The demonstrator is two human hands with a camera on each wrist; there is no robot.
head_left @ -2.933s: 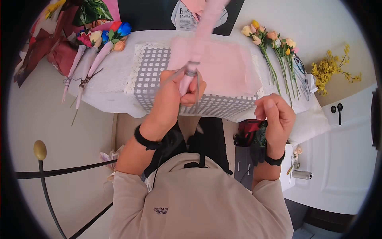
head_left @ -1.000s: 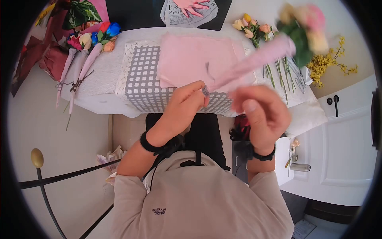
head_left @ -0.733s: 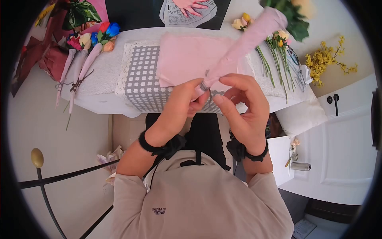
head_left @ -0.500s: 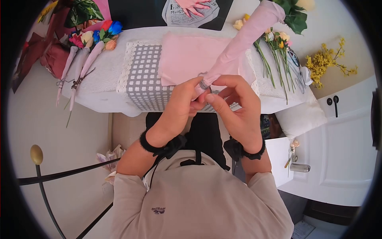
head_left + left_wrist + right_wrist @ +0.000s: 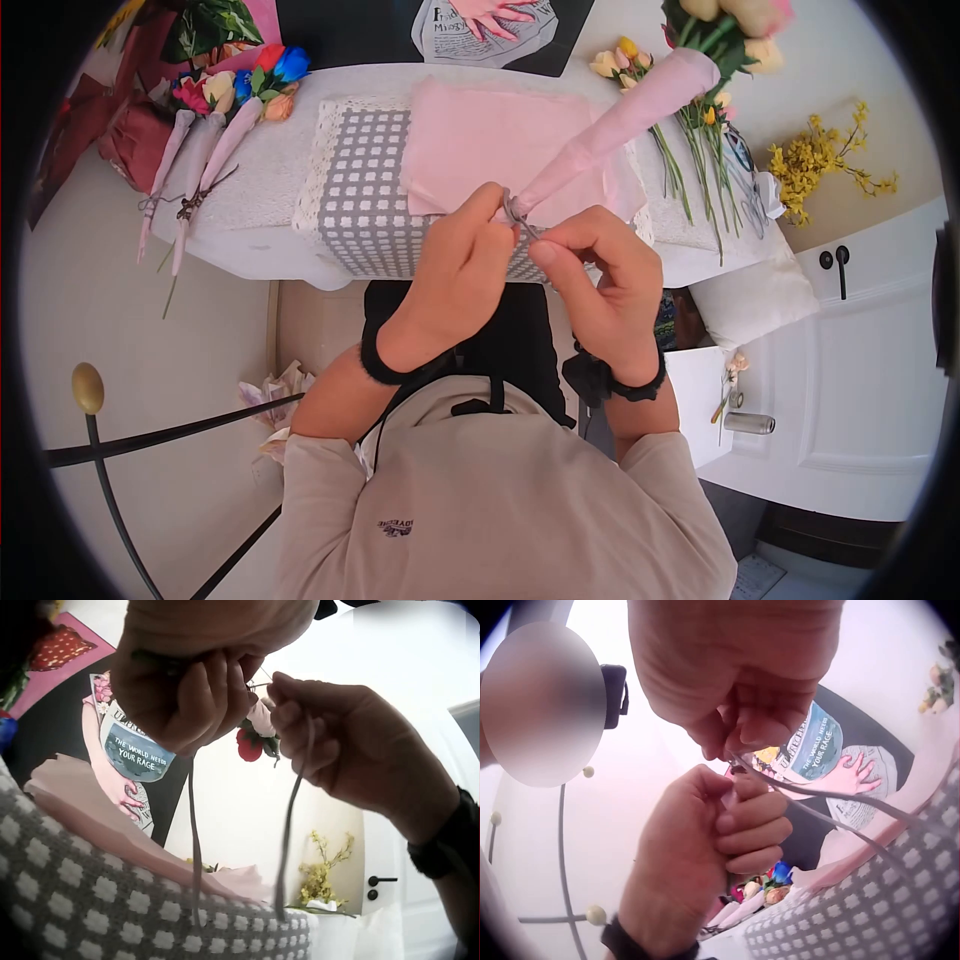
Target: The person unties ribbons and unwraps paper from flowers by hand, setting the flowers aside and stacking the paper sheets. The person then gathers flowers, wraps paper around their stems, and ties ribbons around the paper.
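Over the white-covered table (image 5: 270, 170), the pink-wrapped bouquet (image 5: 612, 133) has tipped lower since the earlier frame. Left hand (image 5: 455, 265): clamped around its narrow stem end. Right hand (image 5: 610, 285): thumb and forefinger together, pinching grey ribbon (image 5: 514, 208) beside the stem. Two loose ribbon tails (image 5: 194, 840) hang down.
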